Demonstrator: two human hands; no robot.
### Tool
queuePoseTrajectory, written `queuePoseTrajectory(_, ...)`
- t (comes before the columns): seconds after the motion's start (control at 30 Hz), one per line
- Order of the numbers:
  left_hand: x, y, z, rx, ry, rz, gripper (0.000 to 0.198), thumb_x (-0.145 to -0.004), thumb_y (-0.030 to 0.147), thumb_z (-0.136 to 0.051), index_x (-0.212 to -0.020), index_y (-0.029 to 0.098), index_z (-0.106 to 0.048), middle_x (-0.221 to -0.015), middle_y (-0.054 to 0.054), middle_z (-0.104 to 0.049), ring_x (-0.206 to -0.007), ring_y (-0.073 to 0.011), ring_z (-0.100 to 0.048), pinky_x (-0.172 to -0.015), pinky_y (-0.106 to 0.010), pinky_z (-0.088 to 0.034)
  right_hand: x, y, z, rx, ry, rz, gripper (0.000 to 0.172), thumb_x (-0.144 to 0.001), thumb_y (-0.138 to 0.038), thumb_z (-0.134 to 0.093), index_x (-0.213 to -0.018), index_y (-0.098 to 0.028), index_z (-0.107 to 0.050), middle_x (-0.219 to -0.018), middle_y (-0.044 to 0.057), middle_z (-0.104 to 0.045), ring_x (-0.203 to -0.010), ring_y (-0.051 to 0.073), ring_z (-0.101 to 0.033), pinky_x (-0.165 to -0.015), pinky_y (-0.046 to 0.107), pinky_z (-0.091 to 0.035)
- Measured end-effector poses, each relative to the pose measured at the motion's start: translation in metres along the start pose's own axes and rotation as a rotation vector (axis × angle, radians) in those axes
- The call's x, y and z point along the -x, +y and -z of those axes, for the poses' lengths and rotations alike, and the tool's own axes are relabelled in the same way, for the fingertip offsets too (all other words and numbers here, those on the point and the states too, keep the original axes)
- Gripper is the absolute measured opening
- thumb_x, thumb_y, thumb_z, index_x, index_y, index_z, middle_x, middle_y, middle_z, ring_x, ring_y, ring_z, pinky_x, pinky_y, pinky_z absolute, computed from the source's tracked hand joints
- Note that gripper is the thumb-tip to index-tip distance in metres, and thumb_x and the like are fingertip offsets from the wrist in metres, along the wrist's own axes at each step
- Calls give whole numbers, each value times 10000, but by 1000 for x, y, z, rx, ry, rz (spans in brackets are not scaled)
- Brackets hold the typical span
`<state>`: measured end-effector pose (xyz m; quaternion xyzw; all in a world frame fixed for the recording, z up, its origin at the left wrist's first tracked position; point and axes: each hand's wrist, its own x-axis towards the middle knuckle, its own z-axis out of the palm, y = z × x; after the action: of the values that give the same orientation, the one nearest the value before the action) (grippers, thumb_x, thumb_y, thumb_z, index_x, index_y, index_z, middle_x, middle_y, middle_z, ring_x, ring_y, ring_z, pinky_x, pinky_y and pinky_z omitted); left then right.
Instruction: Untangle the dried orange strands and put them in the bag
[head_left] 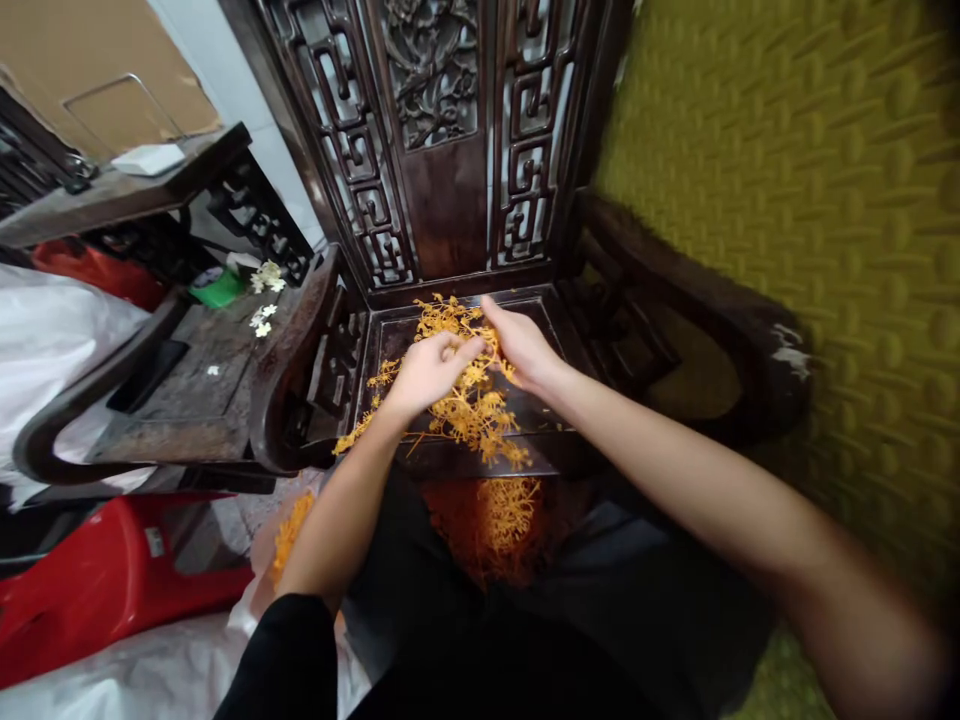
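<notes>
**Two hands in a pile of orange sprigs**

The left hand (429, 372) and the right hand (523, 346) meet, fingertips touching. The left hand's fingers are bent and closed on some orange sprigs (474, 412). The right hand's fingers dip down into the same pile, and its grip is hidden. The sprigs lie on the seat of a dark carved wooden chair (442, 215). More orange bits rest in the person's lap. To the left, white flowers (263, 320) sit on a second chair (225, 385), above a red plastic stool (105, 585).

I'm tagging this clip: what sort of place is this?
Likely a home room turned makeshift workspace: the left hand and right hand handle orange sprigs on a carved wooden chair, with a red plastic stool nearby.
</notes>
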<state>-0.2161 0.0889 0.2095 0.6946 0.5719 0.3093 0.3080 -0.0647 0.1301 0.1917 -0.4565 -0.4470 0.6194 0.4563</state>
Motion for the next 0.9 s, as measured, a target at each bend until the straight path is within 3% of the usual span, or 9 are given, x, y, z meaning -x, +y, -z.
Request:
queuePoseTrajectory(0.13,-5,-1,-13,-77,-36,-69,435,-868,565,-631,-682,181,-542,-568,32,-492,-531,-111,-396,-524,-271,-290,21,1,3,-24,-25,77,561,-781,-730,-661,-722,-219,-436,-635,-37,-425,-553,108,-389,-497,264,-322)
queuePoseTrajectory(0.23,-7,-3,-19,-133,-42,-153,308,-913,432,-604,-739,178,-582,-586,29,-521,-536,-114,-420,-545,-275,-326,26,9,11,95,-39,200,484,-828,-660,-657,-748,-207,-503,-681,-23,-481,-614,119,-425,-559,264,-356)
queuePoseTrajectory(0.37,-5,-1,-25,-210,10,-380,174,-944,292,-573,-858,163,-652,-844,-47,-655,-755,-156,-560,-719,-302,-433,23,18,22,353,102,373,466,-863,-599,-661,-689,-196,-504,-653,-18,-500,-635,122,-426,-595,275,-343)
queuePoseTrajectory(0.47,-1,6,-27,-219,2,-451,185,-959,257,-548,-826,171,-643,-930,-71,-677,-846,-172,-588,-784,-318,-449,19,15,29,445,140,387,532,-900,-598,-612,-610,-200,-412,-567,-36,-412,-573,105,-359,-549,281,-271)
queuePoseTrajectory(0.57,0,15,-29,-215,-33,-450,342,-945,279,-559,-621,192,-490,-712,-21,-579,-681,-144,-505,-667,-306,-398,12,6,32,493,113,373,594,-906,-602,-594,-550,-201,-337,-523,-46,-316,-538,91,-283,-527,288,-203)
queuePoseTrajectory(0.67,-3,25,-31,-174,-62,-396,456,-911,278,-574,-548,203,-308,-571,22,-403,-557,-118,-366,-579,-313,-294,4,-1,29,543,130,402,612,-912,-563,-597,-521,-200,-297,-513,-49,-266,-530,81,-241,-532,292,-175)
queuePoseTrajectory(0.8,-2,35,-30,-110,-71,-301,472,-883,312,-582,-532,204,-286,-527,36,-331,-521,-110,-306,-564,-322,-248,-11,-5,30,558,183,415,613,-914,-555,-600,-515,-201,-297,-513,-39,-282,-530,80,-250,-536,295,-184)
queuePoseTrajectory(0.9,9,36,-21,-35,-91,-306,512,-900,370,-580,-526,200,-275,-536,26,-328,-537,-115,-323,-570,-321,-268,-29,-11,50,522,345,380,622,-896,-641,-591,-533,-214,-321,-520,-29,-295,-541,93,-278,-540,294,-210)
